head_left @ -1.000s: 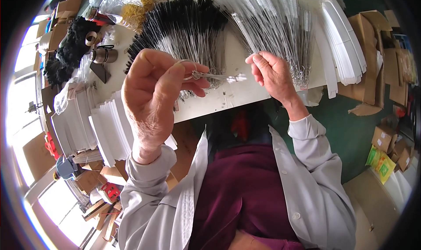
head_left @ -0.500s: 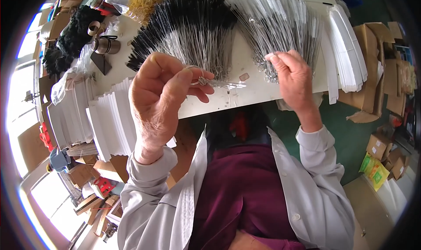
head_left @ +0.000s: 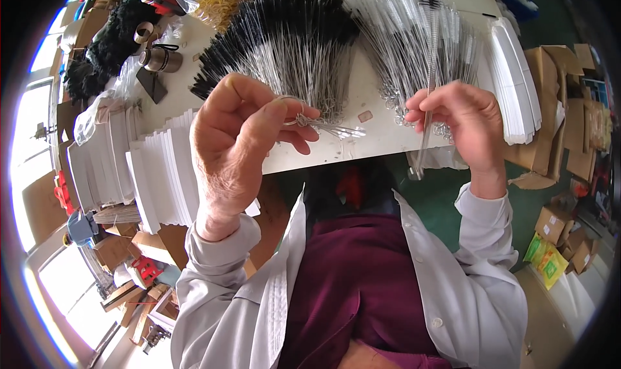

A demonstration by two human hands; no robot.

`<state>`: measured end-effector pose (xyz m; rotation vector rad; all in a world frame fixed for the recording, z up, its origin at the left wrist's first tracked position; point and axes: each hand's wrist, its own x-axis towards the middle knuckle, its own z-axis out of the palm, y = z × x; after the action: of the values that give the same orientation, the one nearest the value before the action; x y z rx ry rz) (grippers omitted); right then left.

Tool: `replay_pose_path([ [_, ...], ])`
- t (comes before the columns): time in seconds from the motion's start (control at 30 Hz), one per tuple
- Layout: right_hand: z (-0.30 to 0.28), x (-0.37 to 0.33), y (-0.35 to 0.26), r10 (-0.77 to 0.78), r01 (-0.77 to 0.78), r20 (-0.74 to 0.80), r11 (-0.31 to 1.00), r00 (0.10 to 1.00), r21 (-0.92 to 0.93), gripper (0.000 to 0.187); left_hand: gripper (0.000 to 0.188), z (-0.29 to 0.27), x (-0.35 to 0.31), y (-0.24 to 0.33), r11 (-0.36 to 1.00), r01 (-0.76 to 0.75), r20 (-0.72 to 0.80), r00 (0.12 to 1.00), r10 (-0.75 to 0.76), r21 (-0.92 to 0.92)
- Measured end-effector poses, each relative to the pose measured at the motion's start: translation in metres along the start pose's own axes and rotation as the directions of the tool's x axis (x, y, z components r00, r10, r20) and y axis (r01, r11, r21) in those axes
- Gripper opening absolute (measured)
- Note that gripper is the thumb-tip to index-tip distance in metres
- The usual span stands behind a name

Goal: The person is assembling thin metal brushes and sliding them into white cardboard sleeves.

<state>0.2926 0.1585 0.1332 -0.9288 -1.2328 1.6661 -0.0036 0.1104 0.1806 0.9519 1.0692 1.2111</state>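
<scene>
My left hand (head_left: pixel 233 133) is closed, its thumb and index finger pinching a thin metal ring (head_left: pixel 299 113). Several slim wire pieces (head_left: pixel 339 132) hang together at that ring and point to the right; their far ends are too small to make out. In my right hand (head_left: pixel 462 113) a long wire brush (head_left: pixel 430 52) is held upright between thumb and fingers. Black bristles show at its top, and its lower end hangs below the fingers past the table edge. Beyond my hands lie a fan of black-bristled wire brushes (head_left: pixel 278 45) and a pile of pale-bristled ones (head_left: pixel 414 39).
Stacks of folded white card (head_left: pixel 165 175) stand at the left table edge, with another white stack (head_left: pixel 514 78) at the right. Far left are a metal flask (head_left: pixel 160 60), black fluffy material (head_left: pixel 116 42) and yellow bands (head_left: pixel 217 6). Cardboard boxes (head_left: pixel 550 116) stand at right.
My right hand has moved slightly right and now holds an upright wire brush, where none showed before. My left hand keeps its pinch on the ring, nearly still.
</scene>
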Motion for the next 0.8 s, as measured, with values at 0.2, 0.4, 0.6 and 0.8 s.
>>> replay_pose_path([
  [0.2,0.011,0.002,0.046,-0.115,0.055,-0.086,0.854,0.990,-0.517,0.013,0.016,0.001,0.003,-0.004,0.994,0.004,-0.003,1.000,-0.003,0.108],
  [0.4,0.028,-0.005,0.066,-0.095,0.024,-0.161,0.918,0.982,-0.395,0.014,0.015,0.001,0.004,-0.006,0.997,0.048,0.012,0.999,-0.048,0.067],
  [0.6,0.036,0.000,0.078,-0.007,-0.027,-0.069,0.879,0.998,-0.476,0.027,0.015,0.005,0.008,-0.008,0.994,0.109,0.062,0.992,-0.111,0.029],
  [0.8,0.044,0.006,0.097,0.121,-0.118,0.174,0.993,0.977,-0.029,0.035,0.015,0.009,0.016,-0.011,0.988,0.151,0.047,0.987,-0.153,0.034],
])
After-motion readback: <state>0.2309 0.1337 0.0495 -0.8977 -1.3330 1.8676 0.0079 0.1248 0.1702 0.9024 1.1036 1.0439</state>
